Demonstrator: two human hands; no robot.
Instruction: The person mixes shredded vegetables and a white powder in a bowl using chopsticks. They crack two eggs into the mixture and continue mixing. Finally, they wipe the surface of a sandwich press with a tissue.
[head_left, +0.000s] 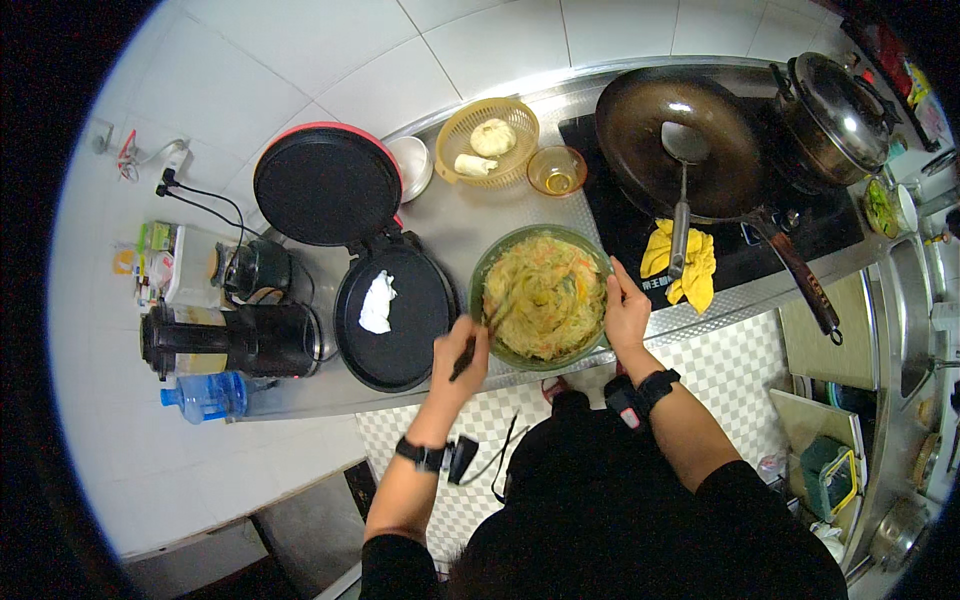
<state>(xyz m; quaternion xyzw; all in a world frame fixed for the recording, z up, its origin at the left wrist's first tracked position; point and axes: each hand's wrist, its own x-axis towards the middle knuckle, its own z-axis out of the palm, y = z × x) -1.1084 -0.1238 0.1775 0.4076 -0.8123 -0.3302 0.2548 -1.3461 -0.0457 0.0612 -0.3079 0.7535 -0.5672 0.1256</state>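
Observation:
A green bowl (517, 365) at the counter's front edge holds a pale, thick mixture (551, 296) with shreds of green and orange. My right hand (628, 307) grips the bowl's right rim, thumb on top. At the bowl's left side, my left hand (459, 358) is closed on the dark handle of a utensil (465, 358), slightly blurred; its far end reaches into the mixture. Just left of that hand lies an open electric griddle (405, 352) with a crumpled white paper towel (377, 301) on its lower plate.
Behind the bowl stand a yellow plastic basket (448, 127) with dough-like pieces and a small glass bowl (556, 171). A wok (720, 150) with a metal spatula (681, 202), a yellow cloth (697, 270) and a lidded pot (840, 112) occupy the cooktop. A blender-like appliance (262, 340) stands left.

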